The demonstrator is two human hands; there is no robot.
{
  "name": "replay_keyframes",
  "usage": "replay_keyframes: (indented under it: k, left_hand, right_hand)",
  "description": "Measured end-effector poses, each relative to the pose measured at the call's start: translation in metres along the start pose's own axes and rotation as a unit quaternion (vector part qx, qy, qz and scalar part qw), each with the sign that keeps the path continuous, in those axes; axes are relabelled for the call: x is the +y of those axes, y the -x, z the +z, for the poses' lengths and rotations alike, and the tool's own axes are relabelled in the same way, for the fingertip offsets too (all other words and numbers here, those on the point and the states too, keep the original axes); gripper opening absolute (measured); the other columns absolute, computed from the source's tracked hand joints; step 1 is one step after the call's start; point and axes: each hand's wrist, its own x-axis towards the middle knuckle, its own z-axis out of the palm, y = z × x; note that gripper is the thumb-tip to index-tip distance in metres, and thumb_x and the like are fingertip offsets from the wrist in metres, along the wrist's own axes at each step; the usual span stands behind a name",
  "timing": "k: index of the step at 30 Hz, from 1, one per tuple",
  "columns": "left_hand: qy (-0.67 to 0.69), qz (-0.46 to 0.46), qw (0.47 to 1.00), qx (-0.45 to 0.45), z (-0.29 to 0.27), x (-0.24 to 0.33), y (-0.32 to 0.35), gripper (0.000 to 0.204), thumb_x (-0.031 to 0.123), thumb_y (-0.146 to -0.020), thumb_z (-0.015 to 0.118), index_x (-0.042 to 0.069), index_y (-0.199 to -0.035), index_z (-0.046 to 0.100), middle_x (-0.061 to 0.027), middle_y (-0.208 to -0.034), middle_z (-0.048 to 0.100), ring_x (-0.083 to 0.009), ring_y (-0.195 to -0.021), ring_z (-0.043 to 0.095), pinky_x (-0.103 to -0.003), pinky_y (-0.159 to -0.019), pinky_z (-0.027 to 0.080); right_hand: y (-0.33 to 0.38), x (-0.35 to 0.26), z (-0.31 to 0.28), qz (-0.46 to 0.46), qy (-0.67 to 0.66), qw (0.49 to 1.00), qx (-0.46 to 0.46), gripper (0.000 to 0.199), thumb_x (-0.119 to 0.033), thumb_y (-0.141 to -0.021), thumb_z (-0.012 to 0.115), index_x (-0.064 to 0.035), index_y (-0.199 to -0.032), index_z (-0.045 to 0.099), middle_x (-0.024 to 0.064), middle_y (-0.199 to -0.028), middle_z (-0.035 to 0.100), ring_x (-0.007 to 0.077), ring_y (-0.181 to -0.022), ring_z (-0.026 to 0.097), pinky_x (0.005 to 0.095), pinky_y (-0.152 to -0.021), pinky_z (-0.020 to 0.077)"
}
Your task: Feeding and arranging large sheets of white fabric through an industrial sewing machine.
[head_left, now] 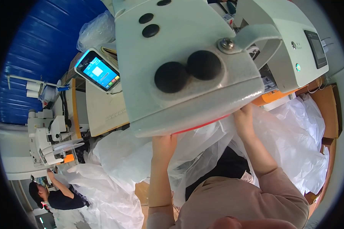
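Observation:
The pale green head of a large industrial sewing machine fills the middle of the view, with black round plugs on its top. Both my arms reach under its near edge. My left hand goes beneath the left part of that edge, so its fingers are hidden. Under the right end is my right hand, its fingers also out of sight behind the machine. White translucent sheeting spreads below and around both wrists and over my lap. Whether either hand grips the sheeting cannot be seen.
A lit touch screen stands left of the machine above a pale worktop. At the right is a second white machine, with a cardboard box below. Another person works at a white machine on the far left.

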Motion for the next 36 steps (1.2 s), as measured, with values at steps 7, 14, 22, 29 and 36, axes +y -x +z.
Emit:
replay_keyframes:
  k: [7, 14, 22, 29, 36]
  left_hand:
    - [-0.117, 0.018, 0.992, 0.044, -0.006, 0.002, -0.003, 0.006, 0.0, -0.075, 0.059, 0.002, -0.08, 0.06, -0.0124, -0.067, 0.055, -0.0294, -0.06, 0.055, -0.037, -0.056, 0.043]
    - [-0.126, -0.072, 0.988, 0.059, -0.026, -0.002, 0.029, 0.016, 0.005, -0.074, 0.061, 0.009, -0.089, 0.063, -0.0092, -0.074, 0.053, -0.0295, -0.064, 0.055, -0.038, -0.054, 0.044]
    - [-0.121, -0.083, 0.987, 0.066, -0.017, 0.0, 0.017, 0.01, 0.007, -0.076, 0.061, 0.009, -0.086, 0.063, -0.0076, -0.075, 0.052, -0.0276, -0.061, 0.053, -0.037, -0.053, 0.042]
    - [-0.218, -0.095, 0.97, 0.041, -0.044, -0.019, 0.069, 0.014, 0.005, -0.076, 0.062, 0.009, -0.088, 0.064, -0.0082, -0.072, 0.049, -0.0265, -0.059, 0.052, -0.035, -0.051, 0.041]
    - [-0.265, -0.249, 0.914, 0.181, -0.091, -0.051, 0.108, 0.021, -0.004, -0.078, 0.054, 0.005, -0.094, 0.065, -0.0082, -0.076, 0.053, -0.0216, -0.067, 0.054, -0.032, -0.061, 0.043]
  right_hand:
    - [0.008, 0.007, -0.006, -0.019, 0.089, 0.995, 0.042, 0.009, -0.005, -0.084, 0.058, -0.0035, -0.09, 0.051, 0.0001, -0.067, 0.049, 0.0055, -0.055, 0.038, 0.0206, -0.05, 0.0304]
    - [0.045, -0.081, -0.008, -0.445, 0.075, 0.884, -0.122, 0.015, -0.006, -0.077, 0.063, -0.0055, -0.085, 0.05, 0.0073, -0.08, 0.05, 0.0217, -0.068, 0.049, 0.0333, -0.058, 0.0343]
    - [0.052, -0.155, 0.037, -0.536, -0.239, 0.753, -0.297, 0.009, -0.001, -0.08, 0.057, -0.0087, -0.08, 0.053, 0.0035, -0.069, 0.048, 0.0155, -0.052, 0.046, 0.0264, -0.045, 0.0341]
    - [0.056, -0.065, 0.014, -0.587, 0.044, 0.802, -0.097, 0.014, -0.004, -0.071, 0.061, -0.0093, -0.082, 0.055, 0.0071, -0.071, 0.051, 0.0245, -0.057, 0.048, 0.0333, -0.051, 0.0408]
    - [0.023, -0.016, 0.006, -0.224, 0.328, 0.917, -0.034, 0.024, -0.009, -0.078, 0.064, -0.0003, -0.095, 0.05, 0.0162, -0.095, 0.054, 0.0344, -0.081, 0.053, 0.039, -0.07, 0.043]
